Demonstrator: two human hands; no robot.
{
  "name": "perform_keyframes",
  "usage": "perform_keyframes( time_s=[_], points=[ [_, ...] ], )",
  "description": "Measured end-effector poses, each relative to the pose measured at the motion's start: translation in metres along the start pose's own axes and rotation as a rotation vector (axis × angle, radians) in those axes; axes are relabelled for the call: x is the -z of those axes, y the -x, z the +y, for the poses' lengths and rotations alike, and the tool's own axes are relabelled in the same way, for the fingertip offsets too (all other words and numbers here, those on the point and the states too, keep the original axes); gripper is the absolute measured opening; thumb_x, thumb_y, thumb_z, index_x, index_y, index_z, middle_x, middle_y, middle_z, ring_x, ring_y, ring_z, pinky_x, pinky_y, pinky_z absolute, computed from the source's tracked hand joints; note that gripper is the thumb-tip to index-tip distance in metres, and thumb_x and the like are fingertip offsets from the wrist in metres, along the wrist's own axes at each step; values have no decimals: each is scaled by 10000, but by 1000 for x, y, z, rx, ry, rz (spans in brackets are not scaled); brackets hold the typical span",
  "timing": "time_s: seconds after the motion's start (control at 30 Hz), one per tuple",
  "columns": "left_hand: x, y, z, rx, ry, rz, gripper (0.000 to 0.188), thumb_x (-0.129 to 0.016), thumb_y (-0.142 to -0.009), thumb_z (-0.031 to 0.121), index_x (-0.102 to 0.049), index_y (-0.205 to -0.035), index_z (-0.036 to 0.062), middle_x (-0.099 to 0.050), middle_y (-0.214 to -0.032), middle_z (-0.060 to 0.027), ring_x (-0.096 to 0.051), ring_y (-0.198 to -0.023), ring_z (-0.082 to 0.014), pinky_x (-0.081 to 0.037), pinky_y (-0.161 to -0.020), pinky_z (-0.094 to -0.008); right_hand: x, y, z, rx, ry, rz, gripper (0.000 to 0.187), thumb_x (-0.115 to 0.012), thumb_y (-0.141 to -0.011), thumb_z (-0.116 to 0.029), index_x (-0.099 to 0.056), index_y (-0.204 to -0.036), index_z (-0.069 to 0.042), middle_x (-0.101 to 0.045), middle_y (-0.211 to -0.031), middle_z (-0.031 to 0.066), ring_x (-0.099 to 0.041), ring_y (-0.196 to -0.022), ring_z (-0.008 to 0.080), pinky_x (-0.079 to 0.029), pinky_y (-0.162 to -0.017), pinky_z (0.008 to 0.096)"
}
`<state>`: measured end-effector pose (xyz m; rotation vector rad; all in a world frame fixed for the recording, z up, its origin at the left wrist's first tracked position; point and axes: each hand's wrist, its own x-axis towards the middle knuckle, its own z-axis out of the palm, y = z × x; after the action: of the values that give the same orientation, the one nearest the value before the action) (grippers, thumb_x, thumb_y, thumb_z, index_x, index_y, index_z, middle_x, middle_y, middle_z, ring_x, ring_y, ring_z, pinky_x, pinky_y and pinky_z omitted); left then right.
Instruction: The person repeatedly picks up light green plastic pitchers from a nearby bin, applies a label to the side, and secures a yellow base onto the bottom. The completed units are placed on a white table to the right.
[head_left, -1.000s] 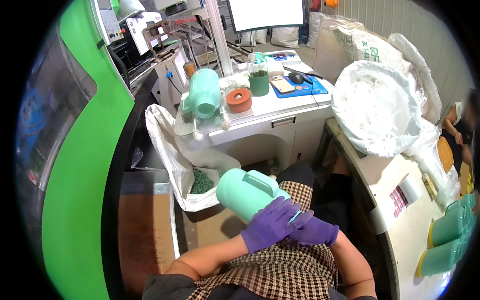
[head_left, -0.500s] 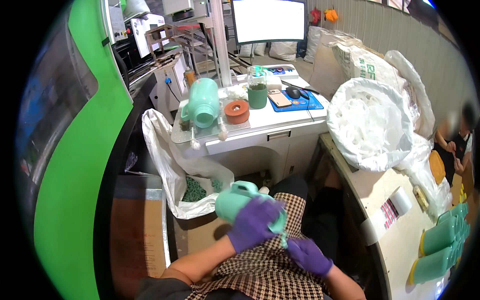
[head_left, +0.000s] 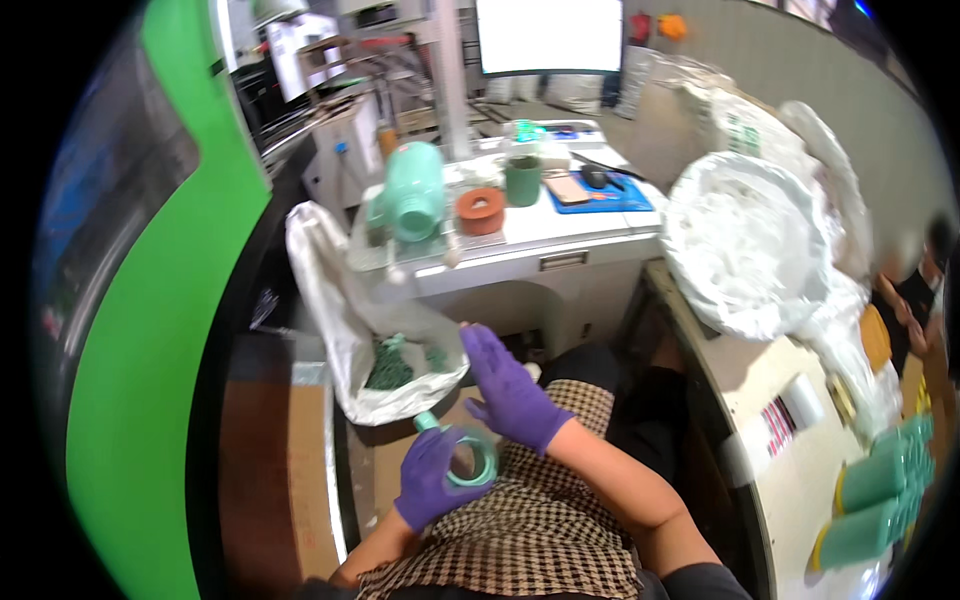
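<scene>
Purple gloves cover both hands. My left hand (head_left: pixel 432 480) is closed round a pale green plastic jug (head_left: pixel 488 462) over my lap, its round opening turned up toward me and its handle poking out at the upper left. Just above and right of the jug, my right hand (head_left: pixel 512 392) is held with fingers stretched out, pointing toward the white sack (head_left: pixel 375 408). Nothing shows in that hand. Dark green plastic scraps (head_left: pixel 390 368) lie inside the sack.
On the white desk are another green jug (head_left: pixel 414 190), an orange tape roll (head_left: pixel 480 211), a green-filled cup (head_left: pixel 522 182), a phone (head_left: pixel 567 190) and a mouse (head_left: pixel 594 176). At right, a lined sack (head_left: pixel 742 250) and several green jugs (head_left: pixel 855 530) stand on a bench.
The jug has turned from lying sideways to mouth up and moved closer to me. My right hand has left the jug's rim and swung up and left toward the sack; the strip there is gone.
</scene>
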<state>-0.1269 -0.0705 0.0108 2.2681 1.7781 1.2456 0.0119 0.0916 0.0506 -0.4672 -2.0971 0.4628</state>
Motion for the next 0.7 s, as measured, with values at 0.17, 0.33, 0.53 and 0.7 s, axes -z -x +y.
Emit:
perform_keyframes(
  time_s=[0.17,0.33,0.53,0.7],
  points=[
    [0,10,-31,-67,-4,10,565,-942,-629,300,-696,-1082,66,-696,-1163,-196,-658,-1072,-398,-526,-939,-486,92,5,8,142,367,88,459,-765,-782,-102,-629,-1220,-103,-614,-1224,170,-639,-1082,366,-540,-894,470],
    [-10,-9,-37,-109,66,-38,406,-940,-605,266,-613,-738,66,-695,-1192,-188,-657,-1049,-398,-532,-916,-506,235,13,56,-59,862,342,194,-806,-760,-140,-725,-936,-121,-665,-958,104,-649,-880,325,-543,-767,440],
    [-19,-35,-22,-229,53,-32,435,-949,-592,265,-591,-723,55,-701,-1173,-173,-660,-1035,-394,-533,-925,-504,312,-8,147,-620,1253,-54,354,-742,-824,-497,-822,-861,-154,-680,-1008,104,-657,-975,318,-535,-815,452],
    [-12,-28,-17,-200,58,-15,432,-947,-597,268,-588,-720,61,-703,-1164,-176,-663,-1033,-385,-533,-925,-497,306,-25,168,-850,1002,-88,373,-775,-785,-487,-842,-893,-137,-695,-1110,196,-687,-1010,340,-546,-910,448]
  ],
)
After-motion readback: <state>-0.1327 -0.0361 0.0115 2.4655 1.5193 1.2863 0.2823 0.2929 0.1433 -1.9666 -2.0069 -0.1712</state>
